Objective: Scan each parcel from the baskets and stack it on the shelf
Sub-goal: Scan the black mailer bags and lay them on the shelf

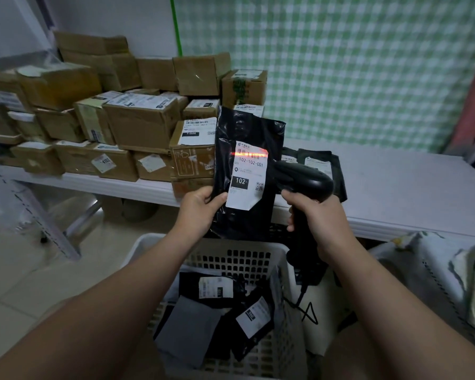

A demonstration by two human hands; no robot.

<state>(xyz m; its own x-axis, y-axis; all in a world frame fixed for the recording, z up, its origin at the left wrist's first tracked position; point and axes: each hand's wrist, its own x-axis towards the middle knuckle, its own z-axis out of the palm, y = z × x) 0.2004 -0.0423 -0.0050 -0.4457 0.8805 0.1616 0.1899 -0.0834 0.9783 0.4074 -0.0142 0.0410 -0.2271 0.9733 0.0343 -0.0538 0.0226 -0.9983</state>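
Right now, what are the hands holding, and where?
The left hand pinches the black parcel at its lower left edge; the right hand grips the scanner by its handle.

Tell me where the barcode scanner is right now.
In the head view, the barcode scanner is right of centre, gripped by the right hand and aimed at the black parcel in the left hand.

Glossy crinkled black plastic parcel [247, 127]; matt white paper label [248, 176]; smooth black plastic scanner [307, 182]; dull brown cardboard boxes [143, 127]; perforated white plastic basket [148, 241].
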